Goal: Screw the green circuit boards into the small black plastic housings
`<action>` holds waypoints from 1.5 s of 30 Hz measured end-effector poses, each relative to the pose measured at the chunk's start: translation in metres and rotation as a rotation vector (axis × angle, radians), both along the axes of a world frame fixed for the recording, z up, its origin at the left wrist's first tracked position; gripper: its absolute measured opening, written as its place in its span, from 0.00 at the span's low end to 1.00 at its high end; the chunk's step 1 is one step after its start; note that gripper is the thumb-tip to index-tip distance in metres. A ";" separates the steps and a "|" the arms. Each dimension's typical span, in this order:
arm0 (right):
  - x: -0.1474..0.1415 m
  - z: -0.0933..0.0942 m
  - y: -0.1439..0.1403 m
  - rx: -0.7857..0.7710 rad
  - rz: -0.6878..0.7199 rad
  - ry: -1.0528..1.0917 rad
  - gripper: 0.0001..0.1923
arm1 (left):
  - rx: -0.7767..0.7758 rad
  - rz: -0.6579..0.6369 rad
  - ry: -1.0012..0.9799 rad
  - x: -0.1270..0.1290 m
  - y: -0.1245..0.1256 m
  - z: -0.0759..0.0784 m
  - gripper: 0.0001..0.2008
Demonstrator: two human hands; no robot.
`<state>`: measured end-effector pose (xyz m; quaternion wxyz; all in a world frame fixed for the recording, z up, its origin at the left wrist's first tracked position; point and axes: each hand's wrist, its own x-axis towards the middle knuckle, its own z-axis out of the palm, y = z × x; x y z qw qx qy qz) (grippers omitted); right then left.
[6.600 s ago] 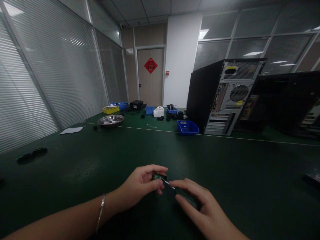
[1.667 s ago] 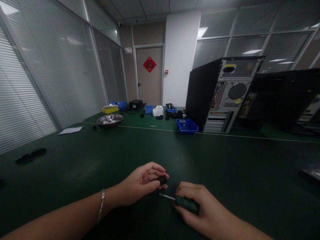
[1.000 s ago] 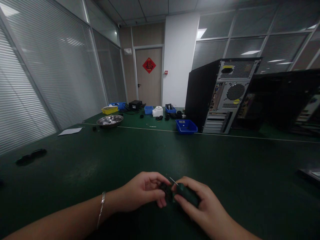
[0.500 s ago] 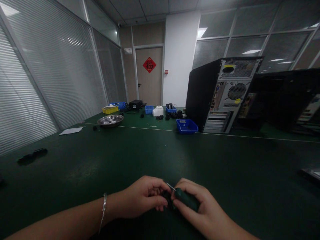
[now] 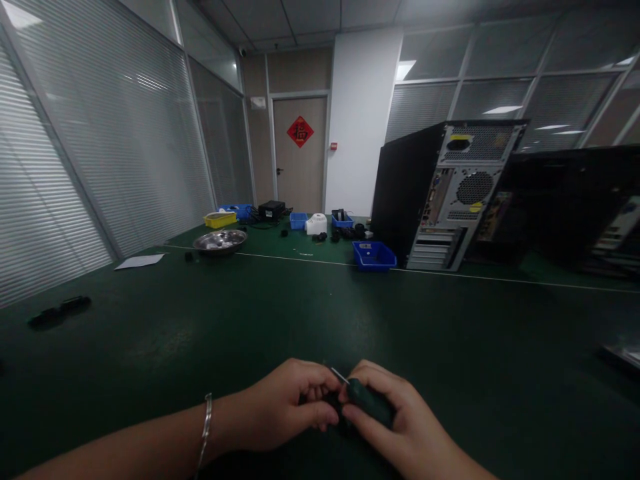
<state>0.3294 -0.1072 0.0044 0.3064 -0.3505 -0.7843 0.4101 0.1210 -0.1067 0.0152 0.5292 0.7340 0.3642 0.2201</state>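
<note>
My left hand [image 5: 287,410] sits low at the near edge of the green table [image 5: 320,313], fingers curled together around a small dark part [image 5: 331,402] that is mostly hidden between my two hands, so I cannot tell its shape. A silver bracelet [image 5: 204,433] circles that wrist. My right hand [image 5: 395,427] is pressed right up against the left, fingers clamped on the dark green handle of a screwdriver [image 5: 367,403]; its thin metal shaft pokes out up and to the left, just above my left fingertips. Both hands touch in the middle, over the table near me. Farther off on the right stands a computer tower [image 5: 440,193] with its back panel facing me, and a blue bin [image 5: 374,255] lies just left of it. On the far left are a metal bowl [image 5: 221,241], a yellow tray [image 5: 221,219] and a sheet of paper [image 5: 140,261]. A dark object [image 5: 59,311] lies at the left edge, well apart from my hands.
</note>
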 end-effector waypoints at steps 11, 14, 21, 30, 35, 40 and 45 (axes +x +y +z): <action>0.001 0.004 0.000 -0.204 -0.005 0.137 0.04 | -0.117 0.021 -0.094 0.001 0.000 -0.005 0.08; 0.003 0.002 0.002 -0.203 -0.015 0.140 0.05 | -0.187 0.053 -0.145 0.001 0.000 -0.005 0.09; 0.001 -0.001 0.001 -0.193 -0.047 0.096 0.04 | -0.196 0.072 -0.209 0.001 -0.002 -0.005 0.11; -0.005 0.000 -0.002 -0.048 -0.085 -0.021 0.07 | -0.119 0.103 -0.197 0.008 -0.006 -0.006 0.05; -0.004 -0.003 -0.004 0.019 -0.104 -0.062 0.10 | -0.042 0.119 -0.106 0.008 -0.007 -0.010 0.05; -0.005 -0.003 -0.004 0.044 -0.105 -0.079 0.11 | 0.044 0.134 -0.025 0.007 -0.007 -0.013 0.05; -0.006 -0.003 -0.003 0.039 -0.097 -0.086 0.11 | 0.047 0.145 -0.021 0.008 -0.006 -0.014 0.05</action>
